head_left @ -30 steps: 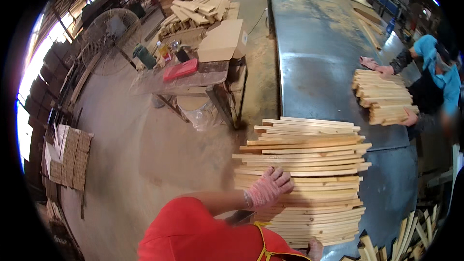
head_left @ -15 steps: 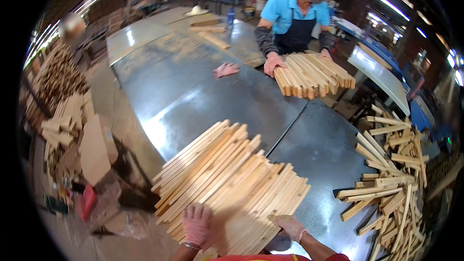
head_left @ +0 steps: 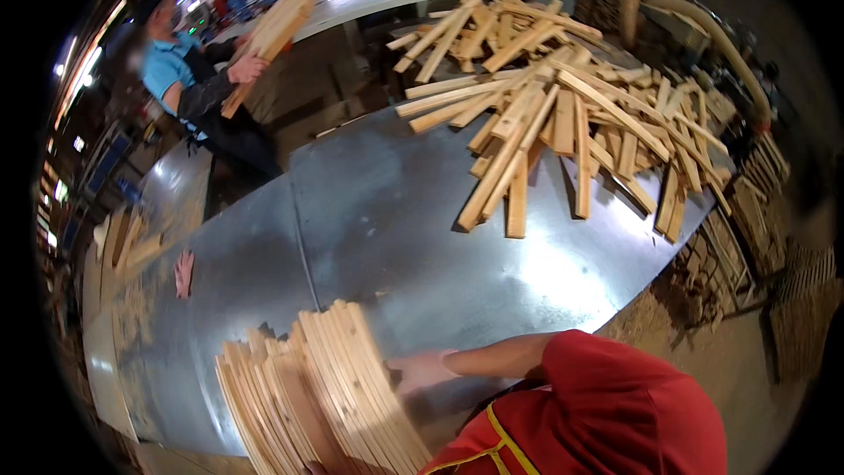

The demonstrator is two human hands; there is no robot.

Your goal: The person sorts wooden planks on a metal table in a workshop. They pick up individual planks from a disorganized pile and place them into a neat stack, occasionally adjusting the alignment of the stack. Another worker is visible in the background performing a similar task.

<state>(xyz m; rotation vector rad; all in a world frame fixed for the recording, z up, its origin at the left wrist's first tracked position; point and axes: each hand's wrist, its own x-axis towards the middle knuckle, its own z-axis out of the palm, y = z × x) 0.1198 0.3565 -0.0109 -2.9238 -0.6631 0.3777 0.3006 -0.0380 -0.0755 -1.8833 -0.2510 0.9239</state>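
Note:
A stack of pale wooden slats (head_left: 316, 396) lies on the grey metal table (head_left: 378, 229) at the lower left, its ends fanned toward me. My right hand (head_left: 420, 371) reaches in from my red sleeve and presses against the right side of the stack, holding it. My left hand is hidden below the stack or out of the picture.
A big loose pile of wooden slats (head_left: 563, 97) covers the table's far right. A person in a blue shirt (head_left: 189, 88) at the far left carries a bundle of slats (head_left: 268, 35). A pink glove (head_left: 183, 273) lies on the table. More slats are stacked on the floor at right (head_left: 747, 211).
My view has swung right: the loose pile now lies ahead and the person in blue has shifted to the far left, lifting their bundle. My left hand has dropped out of sight.

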